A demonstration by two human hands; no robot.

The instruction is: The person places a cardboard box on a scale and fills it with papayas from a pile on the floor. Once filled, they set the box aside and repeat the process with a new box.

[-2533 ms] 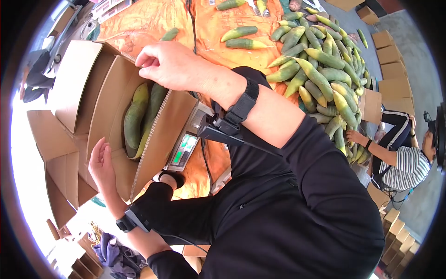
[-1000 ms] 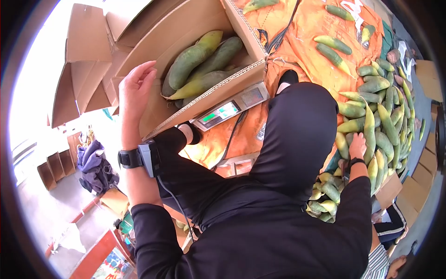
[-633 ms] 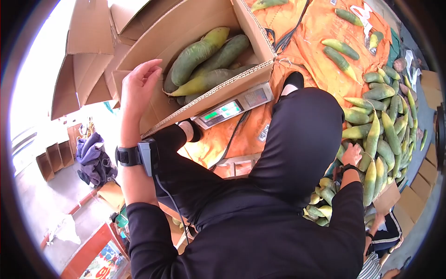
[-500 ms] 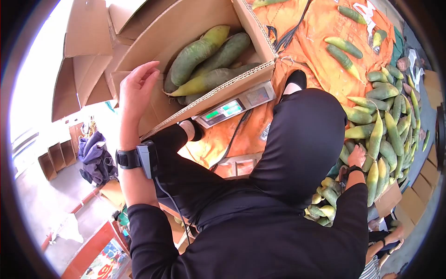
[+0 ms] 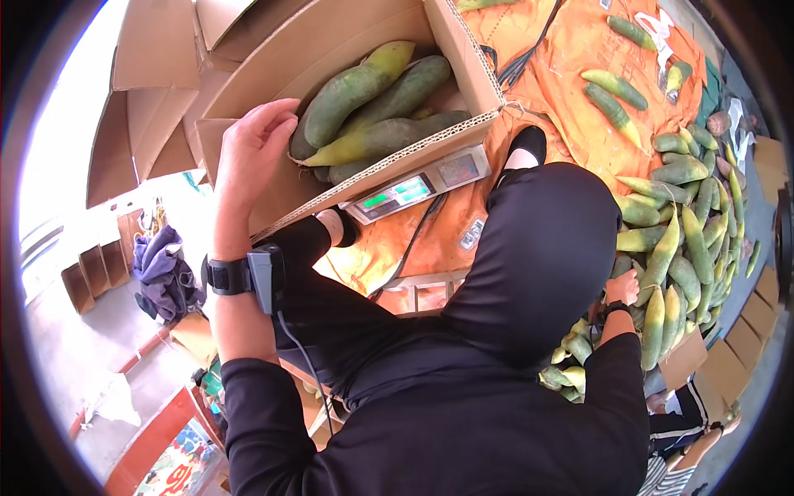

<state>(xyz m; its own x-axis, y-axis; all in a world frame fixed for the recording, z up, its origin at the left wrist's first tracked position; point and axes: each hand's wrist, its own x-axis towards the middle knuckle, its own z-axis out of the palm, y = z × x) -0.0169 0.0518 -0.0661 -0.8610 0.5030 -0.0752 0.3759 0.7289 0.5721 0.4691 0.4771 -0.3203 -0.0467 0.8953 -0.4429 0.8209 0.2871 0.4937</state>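
My left hand [image 5: 252, 157] rests with fingers apart against the near side wall of an open cardboard box [image 5: 331, 37]. The box holds several long green-and-yellow vegetables [image 5: 364, 78] and sits on a digital scale [image 5: 413, 186] with a lit display. My right hand [image 5: 622, 288] reaches low past my raised knee [image 5: 538, 248] into a big pile of the same vegetables [image 5: 686, 240]. Its fingers are curled against the pile and mostly hidden, so its grip is unclear.
An orange cloth [image 5: 571, 50] covers the ground, with a few loose vegetables [image 5: 612, 83] on it. Empty open cartons [image 5: 149, 107] stand to the left. More cartons [image 5: 744, 331] line the right edge. Another person's striped sleeve [image 5: 686, 422] shows at the bottom right.
My right hand left the box rim and dropped to the pile on the right. My left hand slid up the box wall toward the vegetables inside. My view tilted down.
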